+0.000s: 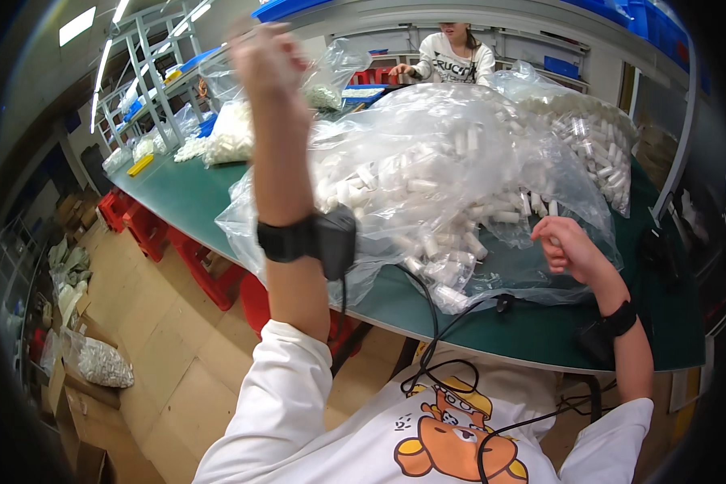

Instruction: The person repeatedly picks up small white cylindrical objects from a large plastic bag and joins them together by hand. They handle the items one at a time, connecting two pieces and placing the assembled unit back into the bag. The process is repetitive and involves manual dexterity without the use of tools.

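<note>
My left hand (pixel 270 68) is raised high at the upper left, above the table, and is smeared by motion, so its fingers do not show clearly. Close to the front right of a big clear plastic bag (pixel 460 121) is my right hand (pixel 571 248). Its fingers are curled and pressed together, with a small dark spot by the fingertips; what they hold, if anything, is too small to name. Many small white plastic cylinders (pixel 423 185) lie heaped in the bag, which spreads over the green table (pixel 181 198). Each wrist wears a black strap with a box.
A second clear bag (pixel 601 149) of white cylinders rests at the right. Farther left are a white heap (pixel 232 133) and a yellow tray (pixel 140 165). Red stools (pixel 206 270) stand along the table edge. Black cables (pixel 436 331) run over my front. Another person (pixel 457 56) works across the table.
</note>
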Motion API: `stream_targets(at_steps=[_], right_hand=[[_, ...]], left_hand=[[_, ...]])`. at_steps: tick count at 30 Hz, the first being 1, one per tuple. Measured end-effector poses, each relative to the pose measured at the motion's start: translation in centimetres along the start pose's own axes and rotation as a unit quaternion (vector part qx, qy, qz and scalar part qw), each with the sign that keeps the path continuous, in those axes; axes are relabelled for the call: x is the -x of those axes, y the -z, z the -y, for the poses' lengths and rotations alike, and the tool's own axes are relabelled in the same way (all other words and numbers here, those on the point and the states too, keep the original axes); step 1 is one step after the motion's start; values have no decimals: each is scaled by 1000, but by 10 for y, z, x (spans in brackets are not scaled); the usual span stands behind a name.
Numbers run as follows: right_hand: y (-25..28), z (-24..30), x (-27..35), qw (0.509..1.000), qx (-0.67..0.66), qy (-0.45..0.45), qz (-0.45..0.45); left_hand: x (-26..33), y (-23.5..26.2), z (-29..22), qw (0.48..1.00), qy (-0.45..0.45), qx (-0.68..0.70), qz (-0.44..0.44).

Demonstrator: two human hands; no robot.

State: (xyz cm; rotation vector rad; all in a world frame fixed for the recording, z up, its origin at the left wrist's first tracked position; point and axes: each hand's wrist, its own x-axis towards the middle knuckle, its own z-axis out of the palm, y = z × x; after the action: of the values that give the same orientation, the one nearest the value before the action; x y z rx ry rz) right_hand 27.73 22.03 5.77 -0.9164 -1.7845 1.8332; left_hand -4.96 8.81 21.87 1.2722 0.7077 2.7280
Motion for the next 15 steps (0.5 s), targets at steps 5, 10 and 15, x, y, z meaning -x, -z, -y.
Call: stream_targets(at_steps=[5, 10, 15], right_hand=[[1, 3, 4, 999, 8, 19, -43], [6, 0, 0, 996, -11, 58, -71], [10, -4, 0, 993, -38, 75, -79]], left_hand=[[123, -64, 59, 887, 355, 21, 296], [201, -68, 141, 807, 477, -72, 341], [205, -54, 156, 816, 458, -83, 343]])
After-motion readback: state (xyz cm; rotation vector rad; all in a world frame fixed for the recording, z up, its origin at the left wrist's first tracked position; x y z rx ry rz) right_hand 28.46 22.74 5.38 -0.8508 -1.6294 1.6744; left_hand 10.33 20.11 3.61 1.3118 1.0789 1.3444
